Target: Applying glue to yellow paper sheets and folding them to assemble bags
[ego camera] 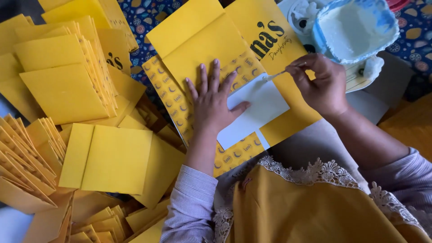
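While you look down, your lap comes first, covered in yellow cloth with a white lace edge (315, 173). Just past it, your left hand (211, 101) lies flat with its fingers spread wide, pressing on a white paper piece (258, 110). That white piece sits on a big yellow paper sheet (202, 40), which has a patterned strip down its side and lies right in front of you. Your right hand (321, 83) is pinched tight around a thin white stick (275, 75), and the tip of the stick touches the top edge of the white piece. To your left, piles of folded yellow bags (67, 76) are stacked and spread about. Farthest away, past your right hand, sits a blue tub (355, 29) with white paste inside.
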